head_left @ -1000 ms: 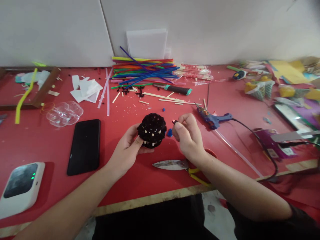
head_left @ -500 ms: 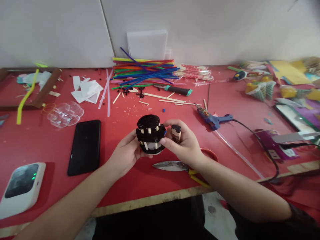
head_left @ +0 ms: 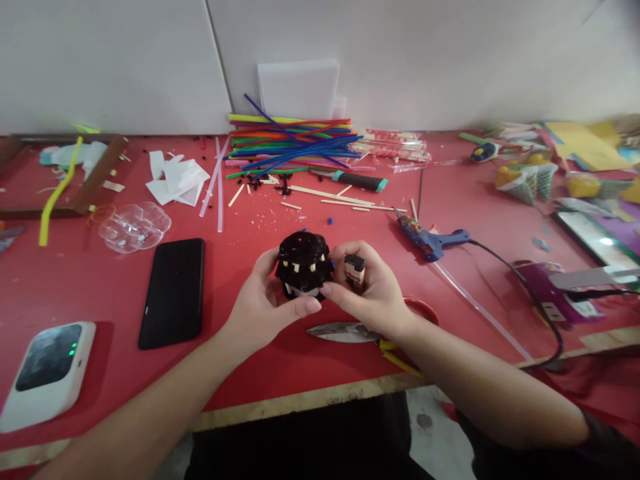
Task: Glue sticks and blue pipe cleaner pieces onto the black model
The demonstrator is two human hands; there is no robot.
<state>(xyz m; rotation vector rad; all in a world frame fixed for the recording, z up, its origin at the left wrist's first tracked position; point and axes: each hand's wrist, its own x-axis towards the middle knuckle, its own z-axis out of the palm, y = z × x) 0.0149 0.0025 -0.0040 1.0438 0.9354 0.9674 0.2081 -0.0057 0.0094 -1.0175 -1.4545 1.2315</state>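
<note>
at centre, the model [head_left: 303, 255] is gripped by the left hand [head_left: 260, 297] from eight o'clock and steadied by the right hand [head_left: 373, 287] from four, its curled fingers clasping a block [head_left: 355, 269]. scissors [head_left: 343, 332] lie at five.

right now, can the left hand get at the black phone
Probably yes: the black phone lies uncovered on the red table, left of the left hand, though that hand must likely first let go of the black layered model.
</note>
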